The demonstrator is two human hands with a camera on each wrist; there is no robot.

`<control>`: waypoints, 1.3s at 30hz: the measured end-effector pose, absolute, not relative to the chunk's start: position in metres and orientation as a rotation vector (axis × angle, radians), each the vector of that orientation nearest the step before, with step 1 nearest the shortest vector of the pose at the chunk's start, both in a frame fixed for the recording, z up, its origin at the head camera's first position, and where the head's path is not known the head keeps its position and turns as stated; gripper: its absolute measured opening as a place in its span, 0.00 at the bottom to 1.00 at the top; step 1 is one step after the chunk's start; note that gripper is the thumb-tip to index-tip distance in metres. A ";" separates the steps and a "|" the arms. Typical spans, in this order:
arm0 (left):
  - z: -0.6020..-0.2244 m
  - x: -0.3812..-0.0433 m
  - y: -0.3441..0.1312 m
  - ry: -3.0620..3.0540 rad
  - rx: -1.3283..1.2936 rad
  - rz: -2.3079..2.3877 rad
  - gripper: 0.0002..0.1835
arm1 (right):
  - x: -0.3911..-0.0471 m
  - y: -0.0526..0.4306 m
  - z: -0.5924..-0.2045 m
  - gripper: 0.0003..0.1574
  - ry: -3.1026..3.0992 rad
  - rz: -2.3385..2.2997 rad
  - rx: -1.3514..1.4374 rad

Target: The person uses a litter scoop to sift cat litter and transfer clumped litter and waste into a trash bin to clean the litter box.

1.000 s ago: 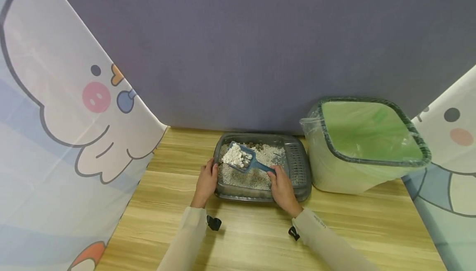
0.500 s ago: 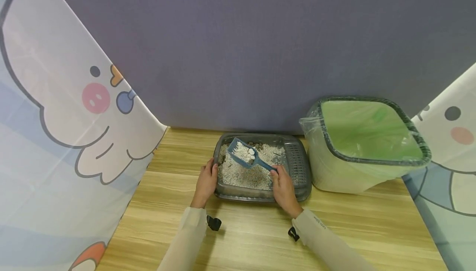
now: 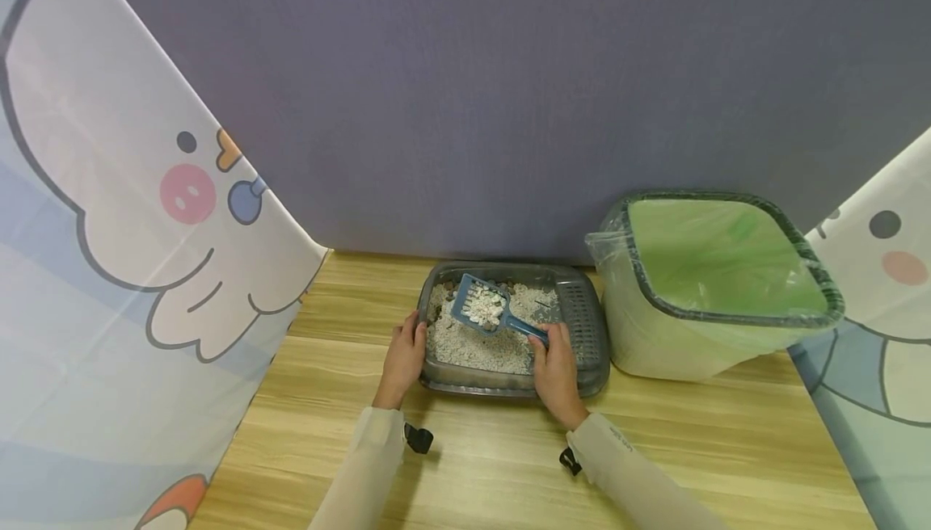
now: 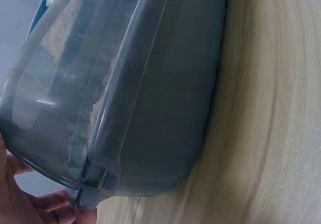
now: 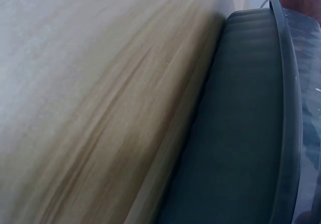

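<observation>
A dark grey translucent litter box (image 3: 473, 384) holds pale pellet litter (image 3: 473, 350) with some brownish clumps along its far side. My left hand (image 3: 400, 362) grips the box's left rim; in the left wrist view, its fingers (image 4: 52, 201) curl at the rim's corner. With my right hand (image 3: 556, 372) I hold a blue slotted litter scoop (image 3: 525, 328) by its handle, above the litter. The scoop's head points left and carries whitish clumps (image 3: 483, 305). In the right wrist view the box's outer wall (image 5: 230, 113) shows, and the scoop is out of sight.
Right of the box stands a bin (image 3: 655, 340) lined with a clear bag, its dark rim facing up. The wooden table (image 3: 480, 465) meets a grey wall panel (image 3: 465, 110) behind the box. Cartoon-printed curtains (image 3: 109, 150) flank both sides.
The scoop tips and levels out, shifting slightly right. The heap in it shrinks, leaving fewer clumps and the slots showing. My left hand stays on the rim.
</observation>
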State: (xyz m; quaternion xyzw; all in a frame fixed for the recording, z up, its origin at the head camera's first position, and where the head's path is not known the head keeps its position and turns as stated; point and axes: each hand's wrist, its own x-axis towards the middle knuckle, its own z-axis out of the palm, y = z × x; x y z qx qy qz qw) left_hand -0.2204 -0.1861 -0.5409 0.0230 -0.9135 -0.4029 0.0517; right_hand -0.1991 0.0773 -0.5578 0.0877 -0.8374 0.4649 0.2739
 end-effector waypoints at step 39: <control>-0.543 -0.215 -0.189 -2.784 0.053 -1.261 0.29 | -0.192 0.079 -0.562 0.15 -2.228 1.354 0.204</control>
